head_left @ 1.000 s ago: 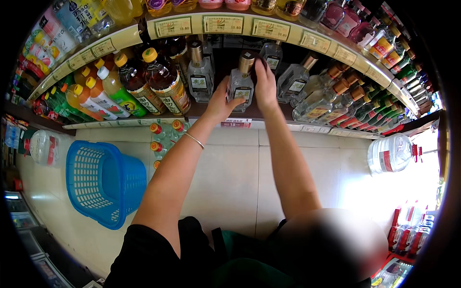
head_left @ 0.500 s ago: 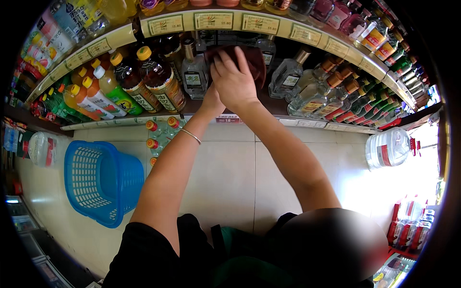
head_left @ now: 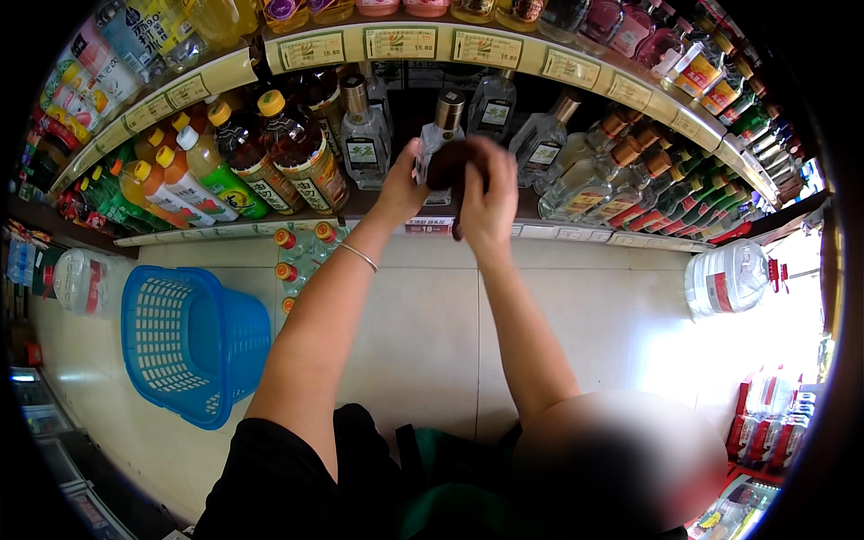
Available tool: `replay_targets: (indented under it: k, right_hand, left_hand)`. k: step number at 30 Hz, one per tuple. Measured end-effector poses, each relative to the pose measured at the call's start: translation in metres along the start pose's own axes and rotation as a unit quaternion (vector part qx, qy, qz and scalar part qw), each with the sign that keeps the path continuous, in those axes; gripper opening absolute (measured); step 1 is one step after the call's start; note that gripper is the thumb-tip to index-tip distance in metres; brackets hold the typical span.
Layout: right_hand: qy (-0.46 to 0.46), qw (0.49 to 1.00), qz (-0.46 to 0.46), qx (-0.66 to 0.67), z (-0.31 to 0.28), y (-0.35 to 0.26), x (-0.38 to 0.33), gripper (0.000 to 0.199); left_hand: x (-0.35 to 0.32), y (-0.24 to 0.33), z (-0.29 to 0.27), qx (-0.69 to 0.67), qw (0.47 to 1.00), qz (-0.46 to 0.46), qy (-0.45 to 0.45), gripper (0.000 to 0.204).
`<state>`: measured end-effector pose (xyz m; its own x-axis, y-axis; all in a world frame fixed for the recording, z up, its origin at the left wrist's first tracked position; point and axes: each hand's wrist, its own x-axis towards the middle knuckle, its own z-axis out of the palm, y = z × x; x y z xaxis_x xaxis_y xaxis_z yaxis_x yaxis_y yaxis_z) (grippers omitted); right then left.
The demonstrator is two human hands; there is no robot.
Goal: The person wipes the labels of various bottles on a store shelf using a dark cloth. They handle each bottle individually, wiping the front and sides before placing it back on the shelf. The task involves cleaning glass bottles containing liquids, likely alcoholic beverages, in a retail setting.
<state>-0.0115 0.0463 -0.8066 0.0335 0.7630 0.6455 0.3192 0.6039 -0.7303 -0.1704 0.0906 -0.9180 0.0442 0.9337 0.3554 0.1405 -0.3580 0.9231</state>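
Your right hand (head_left: 493, 193), blurred at the fingers, is clamped on a soft, dark maroon cloth (head_left: 453, 169) that bunches in loose folds and trails a narrow tail downward. Your left hand (head_left: 403, 187) is at the near left side of a clear glass bottle with a shiny, gold-brown cylindrical cap (head_left: 434, 141); you cannot tell from here whether its fingers close around the glass. The cloth is in front of that bottle, hiding much of its body.

The bottle stands upright at the front of the dark brown shelf (head_left: 364, 199), cap up, its long axis near vertical. Matching clear bottles stand on both sides. Further left, large bottles with ribbed yellow caps (head_left: 306, 162) hold dark brown liquid. On the pale, glossy floor tiles (head_left: 414, 324), a blue plastic basket with latticed walls (head_left: 247, 337) opens toward your left.
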Motion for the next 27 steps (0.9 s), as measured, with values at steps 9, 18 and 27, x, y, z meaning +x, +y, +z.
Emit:
replay_targets:
  k: [9,18,27]
  right_hand:
    - [-0.055,0.975,-0.199,-0.077,0.012,0.001,0.071,0.063]
    - [0.062,0.988,-0.018,0.143,-0.005,0.01,0.063,0.044]
    - [-0.228,0.948,0.209,0.077,0.014,0.026,0.148,0.053]
  left_hand:
    - [0.004,0.039,0.003,-0.002,0.998,-0.056,-0.028,0.09]
    - [-0.002,0.029,0.003,-0.025,0.997,-0.069,-0.021,0.086]
    - [0.004,0.034,0.008,-0.001,0.997,-0.067,-0.034,0.067]
